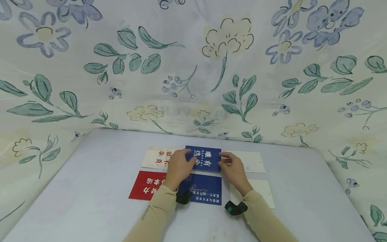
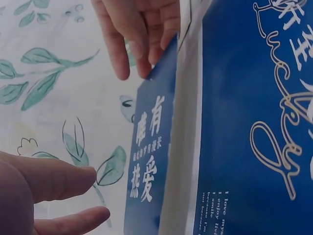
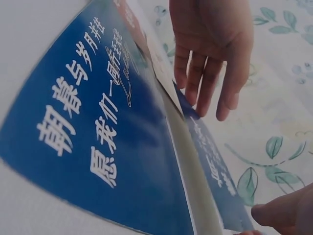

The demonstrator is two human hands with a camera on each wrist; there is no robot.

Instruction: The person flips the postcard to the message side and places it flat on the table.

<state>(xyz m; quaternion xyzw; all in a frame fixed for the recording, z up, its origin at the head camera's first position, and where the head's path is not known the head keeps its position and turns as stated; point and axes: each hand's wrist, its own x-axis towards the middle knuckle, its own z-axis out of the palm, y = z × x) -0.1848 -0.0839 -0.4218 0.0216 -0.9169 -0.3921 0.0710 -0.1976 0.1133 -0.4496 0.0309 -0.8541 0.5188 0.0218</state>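
A blue card (image 1: 210, 160) with white characters lies in the back row's middle. My left hand (image 1: 179, 165) is at its left side, the fingers fairly straight; in the right wrist view that left hand (image 3: 212, 54) reaches down to the card's edge. At the right edge my right hand (image 1: 234, 169) touches with its fingertips, loosely bent. In the left wrist view the right hand (image 2: 139, 34) appears beside the card's far corner. Another blue card (image 1: 205, 190), with white writing and gold script, lies just in front, partly under my left wrist.
To the left lie a white card (image 1: 151, 157) with red characters and a red card (image 1: 140, 185), both partly covered by my left arm. Two off-white cards, one behind (image 1: 254, 161) and one in front (image 1: 264, 191), lie on the right. A floral cloth (image 1: 193, 74) hangs behind the white table (image 1: 90, 188).
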